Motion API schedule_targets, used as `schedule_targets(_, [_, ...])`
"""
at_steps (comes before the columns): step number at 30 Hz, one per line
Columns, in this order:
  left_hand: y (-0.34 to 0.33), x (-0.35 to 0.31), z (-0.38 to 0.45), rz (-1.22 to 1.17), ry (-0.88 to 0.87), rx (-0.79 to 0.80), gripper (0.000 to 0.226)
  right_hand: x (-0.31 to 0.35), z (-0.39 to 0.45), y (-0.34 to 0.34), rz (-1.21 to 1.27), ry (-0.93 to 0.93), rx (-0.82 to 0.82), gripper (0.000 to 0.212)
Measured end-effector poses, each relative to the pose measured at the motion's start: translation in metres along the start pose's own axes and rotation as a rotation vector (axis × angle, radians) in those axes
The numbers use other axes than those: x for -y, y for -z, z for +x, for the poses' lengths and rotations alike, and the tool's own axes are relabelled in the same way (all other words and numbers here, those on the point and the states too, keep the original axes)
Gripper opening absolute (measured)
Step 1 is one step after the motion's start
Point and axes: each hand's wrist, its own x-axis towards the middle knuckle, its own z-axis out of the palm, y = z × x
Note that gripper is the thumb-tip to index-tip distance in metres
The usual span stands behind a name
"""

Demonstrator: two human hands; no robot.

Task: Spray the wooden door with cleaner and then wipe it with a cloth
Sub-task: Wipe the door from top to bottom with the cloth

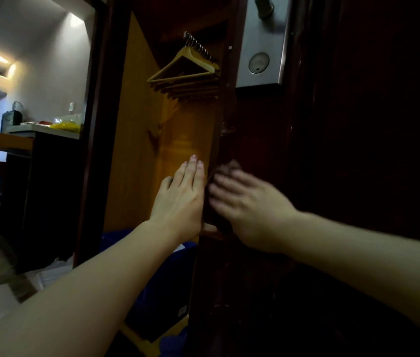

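I observe the dark wooden door (358, 150) standing open, its edge facing me and filling the right of the view. My left hand (181, 199) lies flat with straight fingers against the far side of that edge, in my judgement to brace the leaf so it does not swing under pressure. My right hand (245, 204) presses a dark cloth (225, 167) onto the door's edge just beside the left; the hand is blurred, so I cannot tell whether the fingers curl round the cloth or merely push it. The hands are close together, one on each side of the edge. This reads as the wiping step; no spray bottle is in view.

Count: one door, one cloth, two hands, one metal lock plate (261, 55) above them. Wooden hangers (185, 65) hang in the open wardrobe behind; several, number unclear. One blue bin (167, 274) sits below.
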Motion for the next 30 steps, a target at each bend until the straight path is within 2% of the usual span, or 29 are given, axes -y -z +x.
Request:
schedule_targets(2, [0.000, 0.000, 0.000, 0.009, 0.003, -0.010, 0.137, 0.014, -0.022, -0.009, 0.032, 0.112, 0.031, 0.056])
schedule_targets(5, [0.004, -0.003, 0.001, 0.025, -0.024, 0.001, 0.146, -0.012, -0.030, -0.007, -0.017, 0.170, 0.003, 0.061])
schedule_targets(7, [0.008, -0.004, 0.004, 0.039, -0.061, 0.013, 0.150, -0.051, -0.025, 0.000, -0.045, 0.023, -0.158, 0.062])
schedule_targets(9, [0.010, -0.004, 0.007, 0.053, -0.110, 0.004, 0.148, -0.091, -0.027, 0.012, -0.024, -0.167, -0.183, 0.061])
schedule_targets(11, [0.011, -0.005, 0.010, 0.071, -0.166, -0.028, 0.142, -0.105, -0.033, 0.019, 0.002, -0.277, -0.184, 0.061])
schedule_targets(14, [0.012, -0.010, 0.013, 0.090, -0.226, -0.051, 0.128, -0.073, -0.053, 0.000, -0.002, -0.208, -0.225, 0.058])
schedule_targets(17, [0.019, -0.015, 0.013, 0.074, -0.228, -0.008, 0.135, -0.025, -0.075, -0.016, 0.014, -0.004, -0.200, 0.050])
schedule_targets(19, [0.020, -0.016, 0.011, 0.065, -0.212, 0.008, 0.134, -0.023, -0.078, -0.014, 0.015, 0.067, -0.166, 0.047])
schedule_targets(21, [0.020, -0.016, 0.007, 0.079, -0.203, -0.011, 0.119, -0.043, -0.070, -0.007, -0.016, 0.020, -0.181, 0.049])
schedule_targets(24, [0.017, -0.013, -0.004, 0.084, -0.207, -0.015, 0.101, -0.083, -0.056, 0.007, -0.074, -0.161, -0.215, 0.059])
schedule_targets(27, [0.007, -0.011, -0.012, 0.049, -0.223, -0.032, 0.099, -0.077, -0.054, 0.003, -0.064, -0.267, -0.208, 0.060])
schedule_targets(30, [-0.002, -0.013, -0.024, 0.062, -0.253, -0.010, 0.113, -0.023, -0.067, -0.021, -0.035, -0.188, -0.187, 0.058])
